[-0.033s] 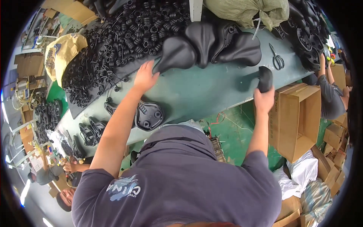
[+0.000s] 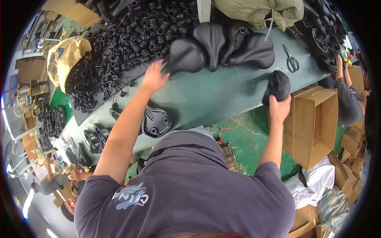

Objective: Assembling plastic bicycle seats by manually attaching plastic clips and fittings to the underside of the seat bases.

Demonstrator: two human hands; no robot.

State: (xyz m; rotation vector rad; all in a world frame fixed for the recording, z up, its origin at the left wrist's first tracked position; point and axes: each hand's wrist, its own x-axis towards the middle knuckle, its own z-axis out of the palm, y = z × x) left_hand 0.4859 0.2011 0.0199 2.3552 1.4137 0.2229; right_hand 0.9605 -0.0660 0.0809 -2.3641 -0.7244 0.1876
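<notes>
- We see the right hand (image 2: 280, 109) has just turned its saddle (image 2: 280, 85) a little; where a narrow side faced us before, more of the broad, rounded top now shows, and it sits tilted over the near edge of the table (image 2: 206, 103).
- For the work in hand, we judge this turn bares more of the black cover to the eye; the saddle is well apart from the other saddles (image 2: 186, 55), which stand bunched at the far side.
- The right fingers are clamped on the lower end of that saddle; the left hand (image 2: 154, 78) is in much the same place as before, its fingers and thumb apart around the nose of the leftmost bunched saddle; we cannot tell whether they press on it.
- Just right of the held saddle we have a carton (image 2: 299, 127), its mouth turned to the right; we see brown inner walls through it.
- At the far side stands a green sack (image 2: 254, 12), tied at the neck; its contents are hidden from us.
- At the left a yellow bag (image 2: 75, 47) leans by the heap of springs (image 2: 147, 39); we cannot make out what it holds.
- Below the carton lie white bags (image 2: 319, 174), crumpled; we cannot see into them.
</notes>
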